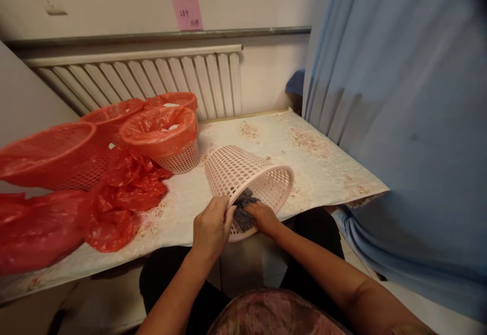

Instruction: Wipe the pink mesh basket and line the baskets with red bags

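A pale pink perforated wastebasket (238,165) lies tipped on its side at the table's front edge, its mouth facing me. My left hand (212,226) grips the rim on the left, thumb over the edge. Just inside the mouth, my right hand (264,217) is closed on a dark grey cloth (243,212) that rests against the basket's inner wall. Part of the right fingers is hidden by the cloth.
Several baskets lined with red bags, one of them a lined basket (160,132), stand at the left. Loose red plastic bags (110,208) lie before them on the floral tablecloth (251,131). A radiator (152,76) is behind; a blue curtain (399,122) hangs at right.
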The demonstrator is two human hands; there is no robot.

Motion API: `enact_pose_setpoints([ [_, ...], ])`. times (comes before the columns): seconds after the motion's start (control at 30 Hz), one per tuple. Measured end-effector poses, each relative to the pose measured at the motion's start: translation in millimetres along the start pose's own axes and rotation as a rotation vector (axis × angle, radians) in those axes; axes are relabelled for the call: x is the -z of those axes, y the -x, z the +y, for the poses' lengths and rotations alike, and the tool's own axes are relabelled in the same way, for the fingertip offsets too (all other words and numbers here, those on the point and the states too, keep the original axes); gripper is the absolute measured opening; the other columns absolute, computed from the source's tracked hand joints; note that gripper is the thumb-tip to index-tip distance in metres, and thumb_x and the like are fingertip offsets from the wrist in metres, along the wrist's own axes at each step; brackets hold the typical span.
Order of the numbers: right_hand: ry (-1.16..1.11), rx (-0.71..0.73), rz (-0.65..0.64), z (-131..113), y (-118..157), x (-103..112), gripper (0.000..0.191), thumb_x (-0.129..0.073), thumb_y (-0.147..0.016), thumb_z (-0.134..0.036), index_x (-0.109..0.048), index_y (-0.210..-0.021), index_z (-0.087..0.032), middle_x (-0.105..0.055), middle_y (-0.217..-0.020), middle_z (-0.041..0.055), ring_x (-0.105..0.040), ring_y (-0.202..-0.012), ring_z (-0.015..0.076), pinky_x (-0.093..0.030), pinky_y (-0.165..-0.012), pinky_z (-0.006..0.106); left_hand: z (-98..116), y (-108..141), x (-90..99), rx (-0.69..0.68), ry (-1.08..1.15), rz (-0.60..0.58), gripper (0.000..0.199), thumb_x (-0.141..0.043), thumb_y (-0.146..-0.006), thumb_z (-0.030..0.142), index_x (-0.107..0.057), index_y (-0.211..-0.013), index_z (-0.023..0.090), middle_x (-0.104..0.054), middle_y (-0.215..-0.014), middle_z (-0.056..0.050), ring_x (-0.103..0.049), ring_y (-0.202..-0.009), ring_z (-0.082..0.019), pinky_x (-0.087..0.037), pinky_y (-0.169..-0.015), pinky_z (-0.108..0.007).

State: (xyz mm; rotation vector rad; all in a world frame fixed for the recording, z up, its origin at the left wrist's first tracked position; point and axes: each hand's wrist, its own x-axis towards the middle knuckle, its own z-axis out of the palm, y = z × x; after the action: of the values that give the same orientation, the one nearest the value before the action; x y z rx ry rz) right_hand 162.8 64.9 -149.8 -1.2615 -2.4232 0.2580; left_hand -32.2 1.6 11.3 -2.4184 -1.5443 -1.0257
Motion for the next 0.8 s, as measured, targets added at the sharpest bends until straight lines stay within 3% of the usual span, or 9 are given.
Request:
enact_pose_setpoints([
  [0.17, -0.064, -0.069, 0.055, -2, 2, -10, 0.045, -0.048, -0.081, -0.005, -0.062, -0.119, -0.023, -0.067, -0.109, 0.0045, -0.055, -0.098, 0.0205, -0.042, -0.086, 0.029, -11, 50, -43.8, 0.22, 0.218, 0.321, 0.017, -0.06, -0.085, 0.028, -0.048, -0.094, 0.019, -0.053, -0.094, -0.006, -0.055, -0.09, -0.021, -0.048, -0.081, -0.035],
  [0.23, -0.089, -0.09, 0.072, -1, 4, -12, 0.047, -0.047, -0.079, -0.004, -0.063, -0.119, -0.023, -0.068, -0.11, 0.0044, -0.055, -0.098, 0.0211, -0.043, -0.087, 0.03, -18, 79, -67.0, 0.395, 0.29, 0.34, 0.028, -0.065, -0.078, 0.031, -0.047, -0.096, 0.018, -0.053, -0.1, -0.009, -0.055, -0.097, -0.024, -0.048, -0.086, -0.041],
  [0.3, -0.112, -0.11, 0.086, 0, 4, -14, 0.049, -0.047, -0.076, -0.002, -0.063, -0.118, -0.022, -0.068, -0.113, 0.0046, -0.056, -0.099, 0.0217, -0.043, -0.089, 0.031, -24, 104, -89.0, 0.66, 0.413, 0.223, 0.032, -0.065, -0.073, 0.034, -0.05, -0.095, 0.018, -0.057, -0.094, -0.007, -0.059, -0.088, -0.024, -0.051, -0.079, -0.041],
  [0.33, -0.123, -0.121, 0.092, 0, 3, -14, 0.051, -0.047, -0.074, -0.002, -0.063, -0.118, -0.022, -0.068, -0.114, 0.0048, -0.056, -0.1, 0.022, -0.044, -0.09, 0.032, -26, 112, -98.2, 0.778, 0.506, 0.104, 0.031, -0.065, -0.071, 0.035, -0.052, -0.094, 0.018, -0.061, -0.089, -0.006, -0.061, -0.083, -0.024, -0.052, -0.075, -0.04],
  [0.43, -0.159, -0.146, 0.107, -6, -2, -15, 0.054, -0.046, -0.072, 0.0, -0.062, -0.119, -0.021, -0.068, -0.115, 0.0045, -0.058, -0.103, 0.0215, -0.045, -0.092, 0.032, -27, 120, -115.3, 0.942, 0.708, -0.152, 0.029, -0.062, -0.07, 0.042, -0.06, -0.085, 0.016, -0.068, -0.08, -0.008, -0.064, -0.077, -0.026, -0.052, -0.073, -0.039],
  [0.5, -0.184, -0.14, 0.106, -18, -7, -15, 0.05, -0.047, -0.074, -0.002, -0.062, -0.117, -0.022, -0.069, -0.111, 0.0037, -0.06, -0.101, 0.0197, -0.046, -0.09, 0.03, -25, 115, -117.3, 0.916, 0.735, -0.156, 0.031, -0.061, -0.071, 0.044, -0.063, -0.082, 0.015, -0.07, -0.082, -0.01, -0.066, -0.079, -0.027, -0.051, -0.076, -0.04],
  [0.63, -0.202, -0.087, 0.08, -46, -15, -13, 0.042, -0.057, -0.077, -0.012, -0.059, -0.119, -0.018, -0.066, -0.115, 0.0077, -0.058, -0.106, 0.0211, -0.046, -0.091, 0.03, -24, 100, -105.1, 0.679, 0.687, 0.0, 0.027, -0.056, -0.08, 0.041, -0.063, -0.09, 0.017, -0.071, -0.093, -0.008, -0.065, -0.086, -0.023, -0.05, -0.079, -0.035],
  [0.73, -0.185, -0.04, 0.034, -51, -16, -8, 0.041, -0.06, -0.077, -0.015, -0.059, -0.119, -0.017, -0.063, -0.118, 0.0101, -0.054, -0.109, 0.0231, -0.043, -0.095, 0.033, -29, 93, -86.8, 0.521, 0.539, 0.026, 0.02, -0.053, -0.085, 0.037, -0.06, -0.083, 0.018, -0.066, -0.078, -0.002, -0.06, -0.073, -0.018, -0.048, -0.068, -0.028],
  [0.8, -0.172, -0.016, -0.011, -40, -15, -1, 0.033, -0.057, -0.08, -0.014, -0.063, -0.112, -0.02, -0.064, -0.11, 0.0089, -0.054, -0.103, 0.0225, -0.042, -0.094, 0.034, -32, 88, -71.5, 0.442, 0.42, 0.038, 0.019, -0.051, -0.088, 0.035, -0.056, -0.077, 0.019, -0.059, -0.069, 0.001, -0.055, -0.064, -0.015, -0.044, -0.062, -0.025],
])
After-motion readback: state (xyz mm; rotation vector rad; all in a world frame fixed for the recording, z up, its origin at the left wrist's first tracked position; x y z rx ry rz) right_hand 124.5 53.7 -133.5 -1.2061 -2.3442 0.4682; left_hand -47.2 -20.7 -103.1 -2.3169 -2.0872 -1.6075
